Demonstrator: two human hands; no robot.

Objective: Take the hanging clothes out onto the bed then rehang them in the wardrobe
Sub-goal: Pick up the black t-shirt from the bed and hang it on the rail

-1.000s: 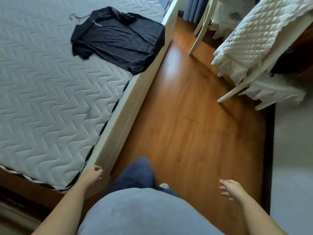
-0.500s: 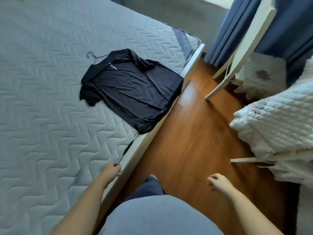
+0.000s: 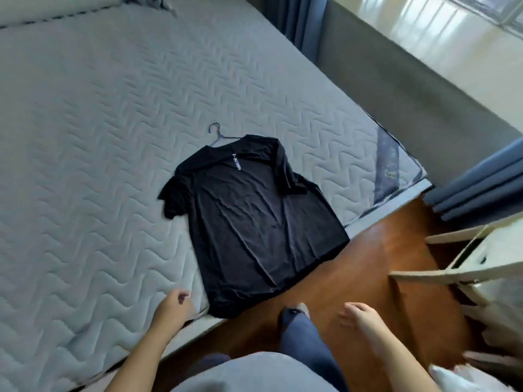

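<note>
A black t-shirt (image 3: 252, 219) lies flat on the grey quilted mattress (image 3: 99, 131), its hem hanging slightly over the bed's near edge. A thin wire hanger (image 3: 216, 131) pokes out of its collar, hook pointing away from me. My left hand (image 3: 174, 305) hovers over the mattress edge just left of the shirt's hem, fingers loosely curled, holding nothing. My right hand (image 3: 359, 316) hangs over the wooden floor to the right of the shirt, fingers relaxed and empty. The wardrobe is not in view.
A white drying rack (image 3: 464, 267) draped with white quilted fabric stands at the right over the wooden floor (image 3: 353, 270). Blue curtains (image 3: 478, 182) and a grey wall ledge lie beyond the bed's far corner. A grey bundle (image 3: 147, 1) sits at the mattress top.
The view has swung left and forward along the bed, so the shirt now lies close in front. Both hands have come nearer to the shirt, still empty.
</note>
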